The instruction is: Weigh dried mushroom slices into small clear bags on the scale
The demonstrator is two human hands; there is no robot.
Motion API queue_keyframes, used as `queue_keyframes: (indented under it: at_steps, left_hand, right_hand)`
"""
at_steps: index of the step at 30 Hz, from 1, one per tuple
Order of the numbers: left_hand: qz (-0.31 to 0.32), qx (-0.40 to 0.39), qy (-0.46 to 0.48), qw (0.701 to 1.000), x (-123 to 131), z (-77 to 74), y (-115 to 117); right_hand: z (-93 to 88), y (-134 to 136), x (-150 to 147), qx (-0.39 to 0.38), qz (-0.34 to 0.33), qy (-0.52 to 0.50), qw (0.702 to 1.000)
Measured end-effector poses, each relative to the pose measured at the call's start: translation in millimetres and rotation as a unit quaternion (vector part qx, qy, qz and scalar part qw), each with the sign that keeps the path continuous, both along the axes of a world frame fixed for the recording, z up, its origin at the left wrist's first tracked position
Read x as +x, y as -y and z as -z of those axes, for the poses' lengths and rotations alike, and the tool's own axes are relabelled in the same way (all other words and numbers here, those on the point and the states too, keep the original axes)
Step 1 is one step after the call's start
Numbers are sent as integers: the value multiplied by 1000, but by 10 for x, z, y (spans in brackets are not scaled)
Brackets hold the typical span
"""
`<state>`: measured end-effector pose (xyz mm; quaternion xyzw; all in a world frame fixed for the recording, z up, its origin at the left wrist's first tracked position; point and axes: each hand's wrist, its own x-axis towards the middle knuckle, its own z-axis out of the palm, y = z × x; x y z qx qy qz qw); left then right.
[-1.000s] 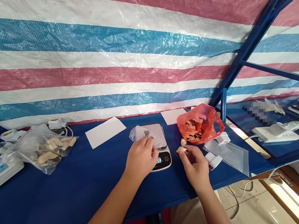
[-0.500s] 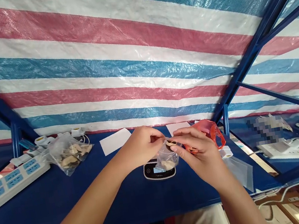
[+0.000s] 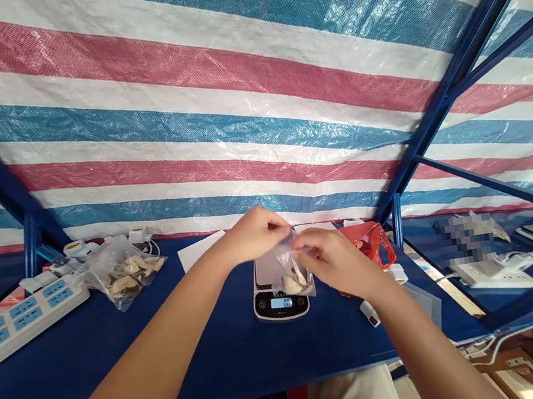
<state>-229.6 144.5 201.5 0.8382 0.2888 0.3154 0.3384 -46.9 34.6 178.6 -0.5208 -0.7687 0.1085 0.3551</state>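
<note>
Holds a small clear bag [image 3: 293, 275] up by its top edge, pinched on one side in the closed fingertips of the left hand [image 3: 252, 235] and on the other in those of the right hand [image 3: 334, 263], pale pieces settled at the bottom. Hangs just below the fingers, over a kitchen scale [image 3: 281, 299] with a lit display. Just beyond the right fingers, a red bag [image 3: 372, 243]; well off to the left of the left fingers, a larger clear bag [image 3: 119, 273] and a power strip [image 3: 17, 318] on the blue table [image 3: 194, 352].
</note>
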Motion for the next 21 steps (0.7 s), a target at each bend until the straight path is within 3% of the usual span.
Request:
queue_keyframes:
  at_steps: [2,5,7,9,11,13,15,17,18,20,21]
  left_hand:
    - [-33,-3,32,999,16,-65,-186]
    - [-188,-20,119,975,-60,28,-474]
    - [-253,-57,134,956,-162,261,-617]
    - [-261,-76,119,955,-263,563,-654]
    - [-272,-85,114,952,-318,841,-522]
    - [-258,-62,136,954,-290,1040,-203]
    - [-167,-28,149,974,-168,1183,247]
    - [19,7,99,995,35,1331,703]
    - [125,28,59,990,152,1420,892]
    - [329,52,-48,942,379,1616,1150]
    - [384,67,-100,915,472,1707,1224]
  right_hand:
    - [174,-243,33,-8,78,-102,992]
    - [640,-500,118,-83,193,-265,941]
    - [1004,-561,176,-110,226,-289,924]
    - [1314,-555,213,-121,241,-304,914]
    - [1514,-527,223,-121,241,-315,910]
    - [1606,-500,219,-121,231,-323,910]
    - [1633,-461,218,-119,224,-328,910]
    - [1652,-373,225,-115,231,-330,908]
    - [1670,-304,230,-107,247,-337,902]
    - [1728,-123,229,-77,293,-365,881]
    - [1764,-23,222,-56,315,-381,867]
